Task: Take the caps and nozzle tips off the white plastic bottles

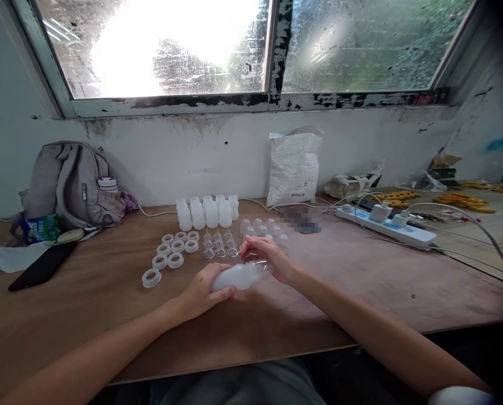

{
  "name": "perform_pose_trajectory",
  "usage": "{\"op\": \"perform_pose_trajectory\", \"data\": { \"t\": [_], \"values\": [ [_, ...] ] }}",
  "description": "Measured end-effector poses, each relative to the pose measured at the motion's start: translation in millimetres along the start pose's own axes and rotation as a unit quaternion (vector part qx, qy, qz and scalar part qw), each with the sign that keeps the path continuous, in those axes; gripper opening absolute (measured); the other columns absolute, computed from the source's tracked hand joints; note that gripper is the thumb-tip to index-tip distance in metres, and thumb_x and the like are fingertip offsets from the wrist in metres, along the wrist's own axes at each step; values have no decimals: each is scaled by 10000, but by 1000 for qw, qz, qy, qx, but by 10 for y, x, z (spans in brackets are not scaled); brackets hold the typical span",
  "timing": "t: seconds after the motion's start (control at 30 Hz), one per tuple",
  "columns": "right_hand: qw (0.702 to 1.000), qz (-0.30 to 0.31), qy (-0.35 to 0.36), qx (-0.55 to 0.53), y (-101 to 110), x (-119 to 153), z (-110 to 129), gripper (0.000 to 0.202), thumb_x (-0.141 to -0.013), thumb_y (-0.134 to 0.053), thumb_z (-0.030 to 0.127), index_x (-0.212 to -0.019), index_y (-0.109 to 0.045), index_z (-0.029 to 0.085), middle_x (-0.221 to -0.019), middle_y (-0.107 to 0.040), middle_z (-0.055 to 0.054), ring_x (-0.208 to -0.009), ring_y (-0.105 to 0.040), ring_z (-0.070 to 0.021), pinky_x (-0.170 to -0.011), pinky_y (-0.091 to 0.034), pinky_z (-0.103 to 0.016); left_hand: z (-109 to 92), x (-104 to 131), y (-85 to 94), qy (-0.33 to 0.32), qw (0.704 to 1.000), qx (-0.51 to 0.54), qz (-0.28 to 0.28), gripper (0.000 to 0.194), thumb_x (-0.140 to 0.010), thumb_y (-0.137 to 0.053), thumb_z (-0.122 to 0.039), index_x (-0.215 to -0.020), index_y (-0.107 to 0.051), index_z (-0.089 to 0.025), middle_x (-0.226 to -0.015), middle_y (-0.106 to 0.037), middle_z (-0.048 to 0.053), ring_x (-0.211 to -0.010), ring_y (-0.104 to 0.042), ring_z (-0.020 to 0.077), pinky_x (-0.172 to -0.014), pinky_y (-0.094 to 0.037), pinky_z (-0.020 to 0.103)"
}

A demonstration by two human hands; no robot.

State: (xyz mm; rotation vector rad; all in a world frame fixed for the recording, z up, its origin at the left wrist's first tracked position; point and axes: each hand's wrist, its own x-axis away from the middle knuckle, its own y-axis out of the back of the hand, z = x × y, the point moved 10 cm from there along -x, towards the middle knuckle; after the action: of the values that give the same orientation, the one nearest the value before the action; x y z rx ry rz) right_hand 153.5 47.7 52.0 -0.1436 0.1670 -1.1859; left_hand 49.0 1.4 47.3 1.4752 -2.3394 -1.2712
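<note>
My left hand (pixel 211 287) is wrapped round a milky-white bottle (pixel 237 277), which lies tilted on its side just above the table. A clear dome cap (pixel 261 269) sits at the bottle's right end. Just behind that cap is my right hand (pixel 266 256), its fingers curled together; whatever they may hold is hidden. Beyond the hands are rows of clear teat-like pieces (pixel 220 245), with clear dome caps (pixel 260 226) to their right. White screw rings (pixel 177 246) lie in rows on the left. Several upright milky bottles (pixel 211 214) form a block at the back.
A backpack (pixel 72 183) and a black phone (pixel 44 266) are on the left of the wooden table (pixel 184 351). A white plastic bag (pixel 294 169) leans on the wall. To the right lie a power strip (pixel 386 228) with cables and yellow parts (pixel 465 201).
</note>
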Motion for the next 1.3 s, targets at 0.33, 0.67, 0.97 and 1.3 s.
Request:
{"op": "perform_pose_trajectory", "data": {
  "t": [0.33,0.67,0.97,1.3],
  "values": [
    [995,62,-16,73,-151,73,-54,449,-771,-418,491,-540,-566,136,-523,-492,-7,-477,-432,-91,-472,-290,-221,108,35,89,47,991,116,-40,394,-662,-613,-363,-1002,-501,-199,-881,-572,15,-781,-541,156,-677,-436,253],
    [977,69,88,181,-256,117,-17,384,-776,-451,432,-531,-485,138,-524,-376,26,-514,-333,-80,-511,-239,-222,-83,38,182,-38,997,44,-56,350,-623,-635,-317,-913,-523,-155,-818,-559,31,-698,-523,144,-614,-413,251],
    [949,26,143,280,-222,151,-1,379,-807,-399,411,-533,-434,152,-530,-395,20,-523,-346,-91,-509,-256,-225,-244,105,193,-118,988,-49,-89,320,-624,-621,-322,-892,-531,-172,-794,-575,36,-712,-517,159,-660,-414,288],
    [952,-59,139,265,37,76,-76,369,-783,-444,393,-507,-484,152,-511,-463,8,-513,-406,-101,-504,-297,-227,-99,43,63,-42,996,-68,-43,369,-646,-607,-364,-971,-539,-203,-928,-602,26,-831,-540,170,-752,-427,286]
  ]
}}
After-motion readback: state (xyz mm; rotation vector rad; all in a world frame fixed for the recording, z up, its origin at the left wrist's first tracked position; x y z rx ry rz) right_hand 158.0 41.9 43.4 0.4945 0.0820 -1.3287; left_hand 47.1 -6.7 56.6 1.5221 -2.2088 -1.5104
